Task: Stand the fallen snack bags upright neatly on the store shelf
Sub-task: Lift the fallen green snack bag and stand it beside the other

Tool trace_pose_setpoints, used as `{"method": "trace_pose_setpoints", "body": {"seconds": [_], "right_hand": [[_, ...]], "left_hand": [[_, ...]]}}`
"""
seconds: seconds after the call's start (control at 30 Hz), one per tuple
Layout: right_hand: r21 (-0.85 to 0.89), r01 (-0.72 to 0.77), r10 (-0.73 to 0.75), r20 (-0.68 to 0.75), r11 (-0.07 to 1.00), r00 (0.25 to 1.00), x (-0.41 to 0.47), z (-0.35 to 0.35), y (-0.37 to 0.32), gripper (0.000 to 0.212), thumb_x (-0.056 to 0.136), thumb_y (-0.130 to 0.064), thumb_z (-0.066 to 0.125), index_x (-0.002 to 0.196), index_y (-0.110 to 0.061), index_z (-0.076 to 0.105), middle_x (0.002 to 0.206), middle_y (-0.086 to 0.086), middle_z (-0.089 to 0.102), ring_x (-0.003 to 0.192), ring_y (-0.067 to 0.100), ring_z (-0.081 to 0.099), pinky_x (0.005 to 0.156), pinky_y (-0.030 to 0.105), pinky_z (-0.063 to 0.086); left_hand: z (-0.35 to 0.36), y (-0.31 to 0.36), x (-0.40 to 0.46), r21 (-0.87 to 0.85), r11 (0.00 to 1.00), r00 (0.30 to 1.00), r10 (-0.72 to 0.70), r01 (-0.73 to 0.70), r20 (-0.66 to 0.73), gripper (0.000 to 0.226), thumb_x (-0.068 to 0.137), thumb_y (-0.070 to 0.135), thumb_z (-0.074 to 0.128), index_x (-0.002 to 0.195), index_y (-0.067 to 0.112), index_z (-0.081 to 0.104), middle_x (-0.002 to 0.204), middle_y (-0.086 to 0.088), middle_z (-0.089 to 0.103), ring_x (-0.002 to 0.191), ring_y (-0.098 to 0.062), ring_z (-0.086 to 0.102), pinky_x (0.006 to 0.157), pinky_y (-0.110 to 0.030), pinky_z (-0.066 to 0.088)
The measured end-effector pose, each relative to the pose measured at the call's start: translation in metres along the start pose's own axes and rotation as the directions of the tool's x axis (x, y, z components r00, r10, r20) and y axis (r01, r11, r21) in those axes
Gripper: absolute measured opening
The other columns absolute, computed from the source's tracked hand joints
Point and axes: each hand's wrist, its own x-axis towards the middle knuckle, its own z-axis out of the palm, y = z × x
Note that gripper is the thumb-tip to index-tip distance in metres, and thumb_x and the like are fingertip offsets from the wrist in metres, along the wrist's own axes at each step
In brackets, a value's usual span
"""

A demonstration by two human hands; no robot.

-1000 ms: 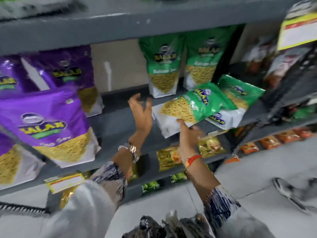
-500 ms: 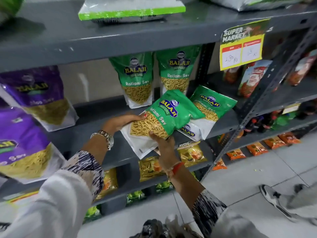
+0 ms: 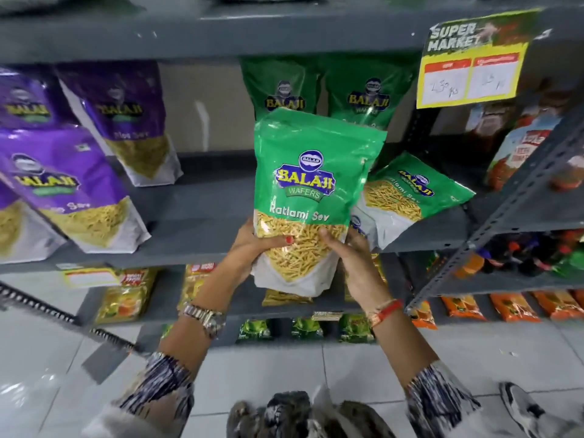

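Grey metal shelf [image 3: 196, 216] — pale tiled floor | left hand [image 3: 249, 248], right hand [image 3: 354, 260] grip upright green bag [image 3: 311, 197]

Even, soft indoor light with glare on the held green bag [image 3: 316, 172] and purple bags [image 3: 63, 184], shadow under the upper shelf [image 3: 189, 36], and blurred, bowed edges.

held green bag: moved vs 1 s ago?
Yes. The held green bag, lying tilted before, is now upright in both hands, off the shelf, beside the fallen green bag.
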Motion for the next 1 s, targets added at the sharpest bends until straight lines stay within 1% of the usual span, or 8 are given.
{"method": "trace_pose_setpoints", "body": {"seconds": [0.13,0.23,0.37,0.47,0.57,0.7,0.83,1.0], "right_hand": [[0.013,0.008,-0.009,0.03,1.0,1.0,-0.014,-0.007,-0.006,0.039,0.062,-0.031,0.073,0.098,-0.021,0.066,0.088,-0.015,0.077,0.088,0.0,0.069,0.07,0.012,0.052],[0.043,0.041,-0.042,0.032,0.998,0.999,-0.026,-0.007,-0.014,0.039,0.057,-0.033,0.074,0.094,-0.022,0.068,0.088,-0.014,0.077,0.087,0.001,0.07,0.07,0.013,0.052],[0.088,0.091,-0.097,0.066,0.992,0.993,-0.044,0.004,-0.025,0.04,0.056,-0.029,0.073,0.092,-0.016,0.065,0.08,-0.012,0.077,0.08,0.001,0.07,0.066,0.014,0.052],[0.092,0.135,-0.143,0.081,0.987,0.986,-0.049,0.011,-0.031,0.041,0.057,-0.027,0.073,0.095,-0.013,0.064,0.082,-0.01,0.077,0.082,0.004,0.071,0.068,0.016,0.053],[0.1,0.147,-0.156,0.085,0.984,0.984,-0.048,0.019,-0.029,0.04,0.06,-0.026,0.072,0.097,-0.013,0.064,0.083,-0.01,0.077,0.084,0.005,0.071,0.07,0.017,0.053],[0.077,0.163,-0.169,0.075,0.984,0.983,-0.04,0.028,-0.027,0.026,0.066,-0.02,0.068,0.09,-0.011,0.062,0.075,-0.011,0.076,0.078,0.002,0.069,0.068,0.015,0.052],[0.058,0.139,-0.143,0.069,0.989,0.987,-0.014,0.033,-0.024,0.029,0.073,-0.014,0.068,0.101,-0.01,0.062,0.081,-0.011,0.077,0.082,0.004,0.071,0.068,0.016,0.053],[0.001,0.145,-0.145,0.061,0.989,0.988,0.039,0.039,-0.022,0.022,0.082,0.003,0.064,0.097,-0.013,0.063,0.079,-0.012,0.077,0.081,0.003,0.071,0.069,0.017,0.055]], "left_hand": [[0.018,-0.007,-0.027,-0.012,0.999,0.99,0.049,-0.051,-0.134,0.05,0.047,0.003,0.081,0.09,0.016,0.06,0.078,0.005,0.074,0.075,-0.014,0.071,0.063,-0.028,0.058],[0.026,-0.004,-0.048,-0.011,0.992,0.975,0.12,-0.124,-0.187,0.039,0.056,-0.008,0.077,0.082,0.015,0.061,0.067,0.009,0.074,0.066,-0.009,0.071,0.059,-0.026,0.058],[0.022,-0.001,-0.071,-0.033,0.98,0.958,0.186,-0.198,-0.219,0.049,0.041,0.0,0.084,0.083,0.015,0.062,0.067,0.011,0.075,0.067,-0.01,0.071,0.061,-0.028,0.058],[0.015,0.003,-0.075,-0.018,0.976,0.955,0.207,-0.216,-0.215,0.058,0.036,0.004,0.088,0.087,0.014,0.062,0.07,0.009,0.075,0.071,-0.013,0.072,0.061,-0.028,0.058],[0.007,0.005,-0.071,-0.006,0.978,0.957,0.201,-0.207,-0.209,0.052,0.041,0.008,0.083,0.089,0.015,0.062,0.074,0.008,0.076,0.077,-0.016,0.072,0.066,-0.031,0.059],[-0.004,0.008,-0.059,0.011,0.982,0.967,0.186,-0.187,-0.175,0.057,0.04,0.009,0.088,0.089,0.018,0.06,0.078,0.006,0.076,0.082,-0.018,0.072,0.071,-0.034,0.06],[-0.015,0.016,-0.035,0.066,0.983,0.976,0.18,-0.173,-0.126,0.053,0.049,0.008,0.082,0.096,0.013,0.059,0.085,0.005,0.075,0.083,-0.015,0.072,0.067,-0.029,0.059],[-0.028,0.023,0.01,0.113,0.977,0.971,0.195,-0.18,-0.139,0.053,0.058,-0.002,0.08,0.105,0.005,0.057,0.095,-0.002,0.07,0.081,-0.011,0.071,0.065,-0.022,0.057]]}}
